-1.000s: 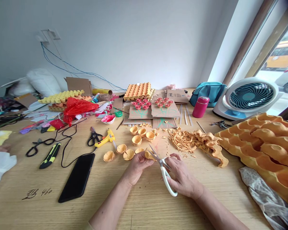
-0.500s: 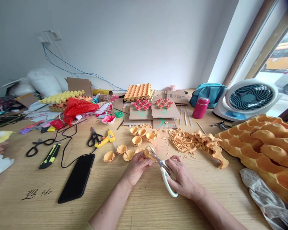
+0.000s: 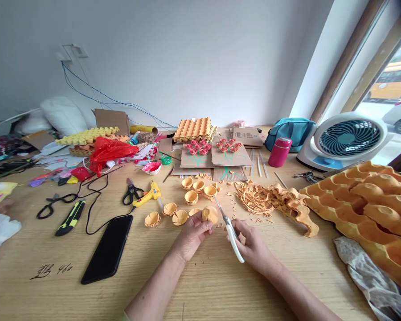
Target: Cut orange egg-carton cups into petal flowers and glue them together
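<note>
My left hand [image 3: 191,234] pinches a small orange egg-carton cup [image 3: 209,214] just above the wooden table [image 3: 194,285]. My right hand [image 3: 252,246] grips white-handled scissors [image 3: 229,229]; their blades are closed, point up and away, and sit just to the right of the cup. Several cut orange cups [image 3: 172,215] lie on the table right behind my left hand. A pile of orange trimmings [image 3: 258,197] lies beyond my right hand.
A black phone [image 3: 108,247], a yellow glue gun [image 3: 147,195], black scissors [image 3: 131,193] and a utility knife [image 3: 70,217] lie to the left. A large orange egg tray [image 3: 370,200] and a fan [image 3: 345,138] stand at the right. Cardboard with red cups [image 3: 214,151] sits farther back.
The scissors have come off the cup and closed, now tilted more upright to its right. My left hand has turned the cup so its rounded outside shows.
</note>
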Demonstrator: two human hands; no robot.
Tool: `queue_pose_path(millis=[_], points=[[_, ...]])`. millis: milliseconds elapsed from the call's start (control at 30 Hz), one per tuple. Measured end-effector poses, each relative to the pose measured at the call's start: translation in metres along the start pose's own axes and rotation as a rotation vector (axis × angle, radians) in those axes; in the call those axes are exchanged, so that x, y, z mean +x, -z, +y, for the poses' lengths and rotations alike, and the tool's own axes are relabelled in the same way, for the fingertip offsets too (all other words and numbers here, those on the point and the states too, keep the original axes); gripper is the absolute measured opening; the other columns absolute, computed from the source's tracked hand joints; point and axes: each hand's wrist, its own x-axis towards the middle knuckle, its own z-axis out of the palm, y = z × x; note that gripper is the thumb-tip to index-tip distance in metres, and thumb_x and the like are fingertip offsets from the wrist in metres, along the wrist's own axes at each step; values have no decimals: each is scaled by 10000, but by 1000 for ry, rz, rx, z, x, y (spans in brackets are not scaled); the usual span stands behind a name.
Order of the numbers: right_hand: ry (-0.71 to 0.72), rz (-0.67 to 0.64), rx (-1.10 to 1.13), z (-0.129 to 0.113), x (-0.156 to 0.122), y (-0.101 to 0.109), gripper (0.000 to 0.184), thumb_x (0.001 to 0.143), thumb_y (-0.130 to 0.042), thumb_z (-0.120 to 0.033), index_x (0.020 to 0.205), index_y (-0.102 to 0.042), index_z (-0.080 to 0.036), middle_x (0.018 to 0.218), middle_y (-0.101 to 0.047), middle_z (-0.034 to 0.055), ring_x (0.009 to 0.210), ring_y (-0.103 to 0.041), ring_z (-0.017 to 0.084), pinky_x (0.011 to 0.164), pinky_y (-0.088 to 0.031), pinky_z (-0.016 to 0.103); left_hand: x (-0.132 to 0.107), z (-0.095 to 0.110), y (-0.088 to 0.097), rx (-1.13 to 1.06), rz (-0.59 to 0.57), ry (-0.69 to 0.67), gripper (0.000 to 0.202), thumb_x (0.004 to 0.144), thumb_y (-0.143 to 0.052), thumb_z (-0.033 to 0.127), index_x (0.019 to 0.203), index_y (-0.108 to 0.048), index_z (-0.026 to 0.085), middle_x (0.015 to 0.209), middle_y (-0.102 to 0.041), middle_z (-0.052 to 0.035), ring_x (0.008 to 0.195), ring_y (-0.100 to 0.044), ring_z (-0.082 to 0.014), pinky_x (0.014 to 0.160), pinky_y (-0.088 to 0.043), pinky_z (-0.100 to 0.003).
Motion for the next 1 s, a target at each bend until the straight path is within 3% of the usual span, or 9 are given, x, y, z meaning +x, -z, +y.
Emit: queue_pose_path(millis=[167,300,433,533,767,1000], points=[[-184,41,499,-3,6,-2,350,792,-727,-516,878,-556,-223,828,-583,8,718,-520,164,639,-430,280,-3,-5,-12,98,-8,71,331,606,-914,269,856,-726,159,818,-667,-8,739,-532,-114,688,-396,-241],[-265,107,675,-6,9,0,458,688,-819,-536,891,-541,-234,796,-541,-19,631,-448,124,562,-388,253,-4,-9,-19,165,-86,92,353,606,-917,290,869,-727,149,805,-657,-7,731,-511,-113,670,-375,-237],[-315,109,719,-8,9,5,485,654,-849,-517,898,-542,-232,774,-529,-28,625,-430,115,553,-371,246,-3,-13,-14,114,-136,117,371,683,-861,430,838,-692,138,744,-594,3,652,-465,-92,636,-377,-239],[-323,84,698,-8,8,7,495,654,-840,-535,910,-546,-231,754,-526,-32,608,-427,113,547,-373,250,-1,-15,-9,33,-97,136,398,774,-763,522,854,-669,144,789,-603,-20,685,-509,-108,639,-401,-247],[-267,40,599,-2,7,3,494,703,-787,-586,951,-555,-227,738,-548,-23,615,-473,130,557,-395,262,-2,-12,-9,31,-97,181,288,752,-809,371,870,-655,157,815,-609,-21,727,-528,-116,666,-406,-241],[-245,53,636,3,6,0,452,734,-790,-530,974,-547,-234,770,-584,-19,662,-510,141,617,-424,270,-3,-7,-10,88,-116,156,203,698,-774,269,824,-654,166,768,-591,-5,724,-522,-129,680,-396,-253]])
